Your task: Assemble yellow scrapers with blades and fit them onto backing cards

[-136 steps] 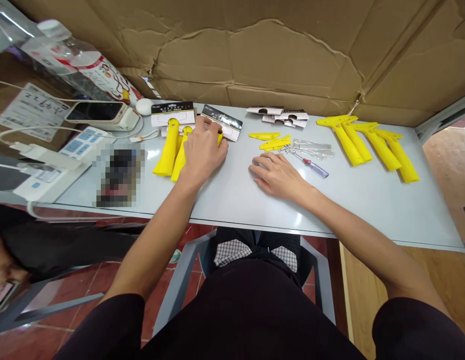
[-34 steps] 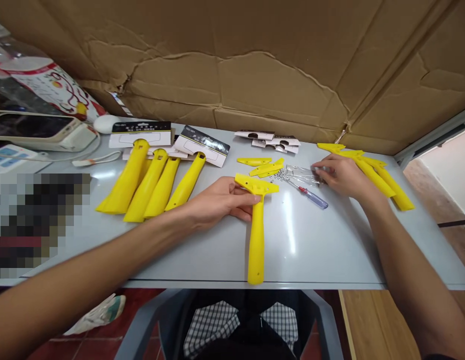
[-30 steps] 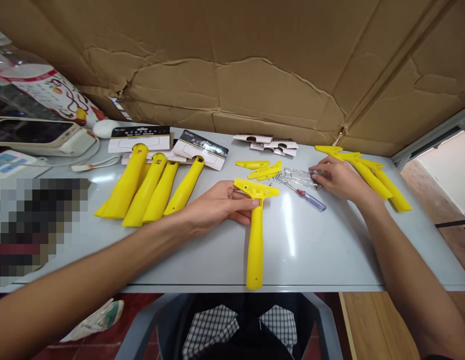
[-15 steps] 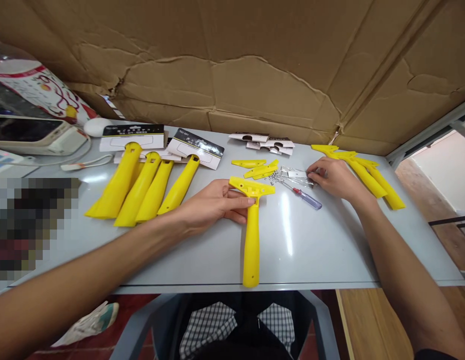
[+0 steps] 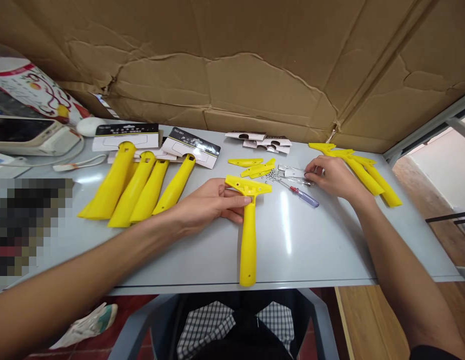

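My left hand [image 5: 217, 202] is closed round the neck of a yellow scraper handle [image 5: 248, 240], its thumb lying across the front below the wide T-shaped head. The handle's lower end reaches the table's front edge. To the right, my right hand [image 5: 330, 176] pinches the end of a thin, shiny metal blade [image 5: 294, 173] among a few clear or shiny strips. Small screws [image 5: 270, 175] lie loose just left of these strips. A screwdriver [image 5: 305, 196] with a clear purple handle rests below them. Several yellow clamp plates [image 5: 245, 162] lie behind the scraper head.
Several yellow scraper handles [image 5: 142, 192] with black-and-white cards [image 5: 193, 145] lie at left; other yellow scrapers [image 5: 367, 175] lie at right. Folded cards [image 5: 268, 144] sit at the back, before a cardboard wall [image 5: 255, 95]. A white device [image 5: 33, 135] with a cable stands far left.
The view has shifted slightly, so everything sits a little further left. My right hand's fingertips have moved slightly on the blade. My left hand keeps the same hold on the scraper handle.
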